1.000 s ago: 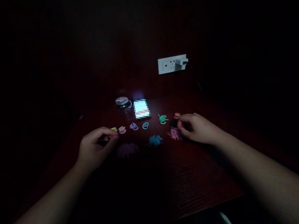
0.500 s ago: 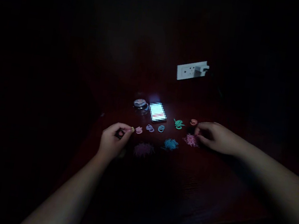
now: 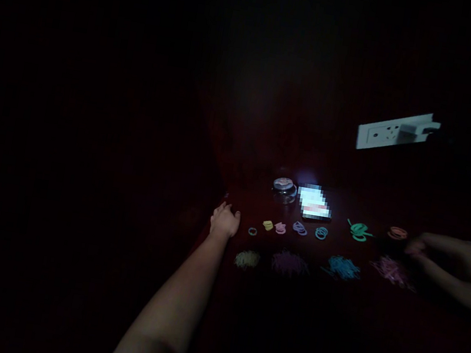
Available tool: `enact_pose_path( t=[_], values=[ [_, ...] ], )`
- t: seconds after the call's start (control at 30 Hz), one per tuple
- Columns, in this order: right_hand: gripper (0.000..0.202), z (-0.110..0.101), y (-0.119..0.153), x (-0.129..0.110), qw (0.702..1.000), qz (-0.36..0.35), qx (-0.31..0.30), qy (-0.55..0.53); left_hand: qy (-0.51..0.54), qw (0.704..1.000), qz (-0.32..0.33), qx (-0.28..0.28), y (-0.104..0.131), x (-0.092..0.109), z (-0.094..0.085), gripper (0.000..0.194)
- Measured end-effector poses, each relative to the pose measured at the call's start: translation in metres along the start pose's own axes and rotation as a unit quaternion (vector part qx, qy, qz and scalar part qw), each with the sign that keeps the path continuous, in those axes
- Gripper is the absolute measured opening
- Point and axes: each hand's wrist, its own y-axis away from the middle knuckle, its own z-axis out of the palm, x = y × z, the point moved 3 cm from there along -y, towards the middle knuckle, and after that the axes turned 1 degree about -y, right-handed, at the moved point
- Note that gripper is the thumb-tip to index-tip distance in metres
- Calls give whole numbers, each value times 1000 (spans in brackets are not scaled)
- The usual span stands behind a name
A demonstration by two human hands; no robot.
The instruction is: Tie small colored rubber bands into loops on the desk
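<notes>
My left hand (image 3: 225, 221) lies with fingers apart at the table's left edge, holding nothing. To its right runs a row of small bands: a single ring (image 3: 252, 232), yellow bands (image 3: 267, 225), pink bands (image 3: 280, 228), purple bands (image 3: 299, 228), blue bands (image 3: 321, 233), green bands (image 3: 359, 231) and orange bands (image 3: 397, 233). Nearer me are a yellow pile (image 3: 247, 259), a dim purple pile (image 3: 290, 263), a blue pile (image 3: 343, 267) and a pink pile (image 3: 393, 271). My right hand (image 3: 449, 264) is pinched beside the pink pile; what it holds is too small and dark to make out.
A lidded clear jar (image 3: 283, 190) stands behind the row, beside a lit phone (image 3: 314, 202) whose screen is blurred. On the wall is a white socket plate (image 3: 392, 133) with a plug in it. The surroundings are very dark.
The view has swung left, so the objects appear farther right. My left hand has let go of the yellow bands, which now lie beside the pink ones, and has opened farther left.
</notes>
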Motion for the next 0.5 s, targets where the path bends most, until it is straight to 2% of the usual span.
enact_pose_path(
  t=[0.13,0.27,0.4,0.5],
  values=[
    [25,1,1,3,1000,-12,8,0,-34,999,-8,-18,-30,-3,7,59],
    [26,0,2,5,1000,6,-3,2,-53,998,-13,-20,-55,-5,13,68],
    [30,-3,4,4,999,33,-6,6,-62,998,-9,-14,-71,-3,16,70],
    [33,-4,5,0,1000,24,-9,4,-65,998,-6,0,-75,-1,16,67]
  ],
)
